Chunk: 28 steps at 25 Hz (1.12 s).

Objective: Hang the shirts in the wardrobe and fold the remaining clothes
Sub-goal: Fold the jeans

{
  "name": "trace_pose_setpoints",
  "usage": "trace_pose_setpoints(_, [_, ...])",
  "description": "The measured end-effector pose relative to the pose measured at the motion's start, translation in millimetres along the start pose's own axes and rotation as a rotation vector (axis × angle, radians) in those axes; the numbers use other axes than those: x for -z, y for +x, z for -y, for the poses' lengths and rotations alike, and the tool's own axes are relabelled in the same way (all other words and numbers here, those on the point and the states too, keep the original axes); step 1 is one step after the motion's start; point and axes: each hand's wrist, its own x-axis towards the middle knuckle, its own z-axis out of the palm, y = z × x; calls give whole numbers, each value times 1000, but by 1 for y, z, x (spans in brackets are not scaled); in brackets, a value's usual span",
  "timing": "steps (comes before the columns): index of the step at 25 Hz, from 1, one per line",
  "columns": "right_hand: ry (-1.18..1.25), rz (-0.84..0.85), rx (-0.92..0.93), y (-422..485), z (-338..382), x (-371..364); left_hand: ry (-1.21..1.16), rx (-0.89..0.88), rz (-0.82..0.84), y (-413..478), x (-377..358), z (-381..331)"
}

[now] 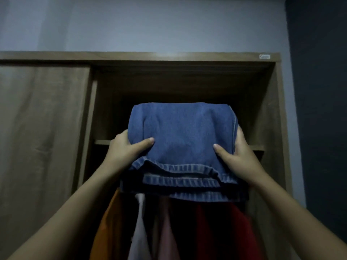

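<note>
Folded blue jeans (pixel 185 139) are held up in front of the wardrobe's upper shelf (pixel 102 142). My left hand (pixel 126 148) grips their left side, thumb on top and fingers hidden underneath. My right hand (pixel 237 154) grips the right side the same way. The far end of the jeans reaches over the shelf edge into the dark compartment; whether it rests on the shelf I cannot tell. Below hang shirts: an orange one (pixel 109 226), a white one (pixel 139 235), a pink one (pixel 167 231) and a red one (pixel 231 228).
The wooden wardrobe (pixel 187 58) stands open on the right half; a sliding door (pixel 43 128) covers the left half. The wardrobe's right side panel (pixel 276 139) stands close to my right hand. A pale wall rises behind and a dark wall (pixel 319 91) lies to the right.
</note>
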Motion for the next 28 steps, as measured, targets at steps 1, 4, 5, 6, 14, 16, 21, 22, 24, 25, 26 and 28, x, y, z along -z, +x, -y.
trace_pose_setpoints(1, [-25, -15, -5, 19, -6, 8, -6, 15, 9, 21, -10, -6])
trace_pose_setpoints(4, [-127, -84, -30, 72, -30, 29, 1, 78, 23, 77, -47, -12])
trace_pose_setpoints(5, [-174, -103, -60, 87, -38, 33, 54, 78, 13, 92, -59, -11])
trace_pose_setpoints(6, [-229, -114, -108, 101, -45, 35, 146, 79, 8, 106, -70, -8])
trace_pose_setpoints(14, [-945, 78, -302, 128, -52, 46, 787, -43, 223, 149, -86, -9])
trace_pose_setpoints(16, [-887, 111, 68, 101, -44, 47, 827, -387, 329, 120, -78, -13])
trace_pose_setpoints(21, [-1341, 199, 450, 51, -78, 30, 1307, -950, 61, 72, -80, 46])
trace_pose_setpoints(22, [-1362, 129, 510, 52, -88, 30, 1256, -1018, 21, 76, -79, 53])
trace_pose_setpoints(24, [-1354, -4, 609, 65, -93, 33, 1153, -1089, -25, 90, -80, 56])
trace_pose_setpoints(25, [-1363, -58, 657, 76, -88, 38, 1148, -1080, -43, 99, -83, 51])
trace_pose_setpoints(26, [-1375, -94, 705, 89, -85, 43, 1161, -1050, -52, 108, -87, 44])
trace_pose_setpoints(28, [-1402, -43, 687, 116, -78, 60, 1210, -962, -10, 128, -100, 26])
